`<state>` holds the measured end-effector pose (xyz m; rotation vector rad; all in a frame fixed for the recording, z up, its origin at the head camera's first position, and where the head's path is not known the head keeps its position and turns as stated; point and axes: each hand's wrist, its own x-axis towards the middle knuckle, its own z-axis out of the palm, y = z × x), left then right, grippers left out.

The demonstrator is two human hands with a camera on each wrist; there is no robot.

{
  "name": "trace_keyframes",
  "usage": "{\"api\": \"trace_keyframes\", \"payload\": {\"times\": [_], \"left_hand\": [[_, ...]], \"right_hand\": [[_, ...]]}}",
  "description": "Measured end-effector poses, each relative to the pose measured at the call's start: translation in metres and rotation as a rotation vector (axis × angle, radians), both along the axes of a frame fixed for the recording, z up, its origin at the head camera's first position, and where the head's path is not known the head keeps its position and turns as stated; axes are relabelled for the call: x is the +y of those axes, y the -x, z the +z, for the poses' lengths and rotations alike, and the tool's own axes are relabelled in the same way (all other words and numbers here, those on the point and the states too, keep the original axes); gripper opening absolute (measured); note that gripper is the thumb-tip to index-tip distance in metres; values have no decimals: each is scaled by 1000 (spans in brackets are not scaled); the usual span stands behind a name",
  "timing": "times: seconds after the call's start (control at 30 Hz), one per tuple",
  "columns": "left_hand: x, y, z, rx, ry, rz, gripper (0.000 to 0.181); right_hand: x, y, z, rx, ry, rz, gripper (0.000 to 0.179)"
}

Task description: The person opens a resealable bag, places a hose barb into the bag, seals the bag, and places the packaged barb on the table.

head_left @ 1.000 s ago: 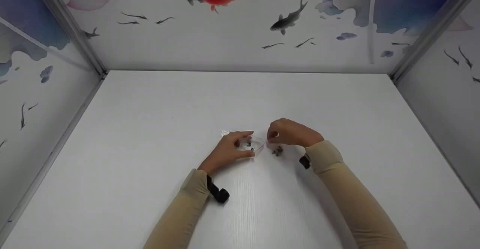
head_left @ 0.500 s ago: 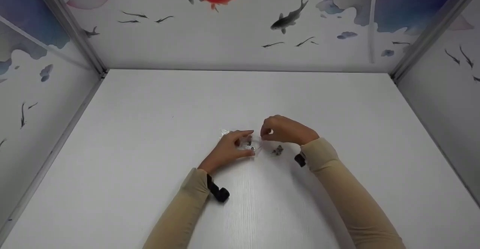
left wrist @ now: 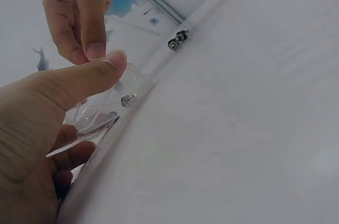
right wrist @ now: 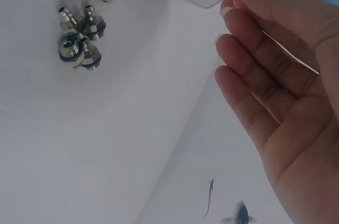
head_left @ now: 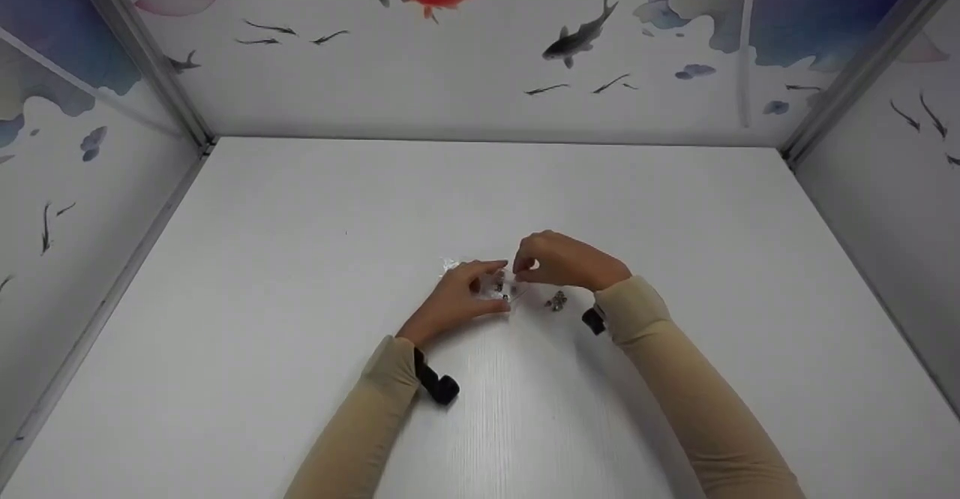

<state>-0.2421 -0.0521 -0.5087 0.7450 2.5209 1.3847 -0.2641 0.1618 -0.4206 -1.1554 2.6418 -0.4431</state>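
A clear plastic zip bag (head_left: pixel 517 289) with a red line along its edge lies between my two hands. My left hand (head_left: pixel 454 296) holds it, thumb on one side and curled fingers on the other. At least one small metal fitting (left wrist: pixel 127 99) shows through the plastic in the left wrist view. My right hand (head_left: pixel 566 259) pinches the bag's edge with thumb and forefinger; its other fingers are loosely bent. Several barbed metal hose fittings (right wrist: pixel 87 28) with dark rings lie loose on the table, just beside the right hand.
A white table (head_left: pixel 300 206) spreads out on every side of the hands. Printed panels with fish stand at the back (head_left: pixel 480 71) and both sides. A black wrist camera (head_left: pixel 444 390) sits on the left sleeve.
My right hand has shifted left toward the left hand, and the bag's edge has come with it. More of the loose fittings shows. My left hand has stayed in place.
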Motion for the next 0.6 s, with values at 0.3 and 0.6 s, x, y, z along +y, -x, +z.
{"api": "trace_keyframes", "payload": {"times": [0.3, 0.6], "left_hand": [[0, -1, 0, 5, -5, -1, 66], [0, 0, 0, 21, 9, -9, 66]], "right_hand": [[2, 2, -3, -13, 8, 7, 15], [9, 1, -3, -75, -12, -43, 15]]}}
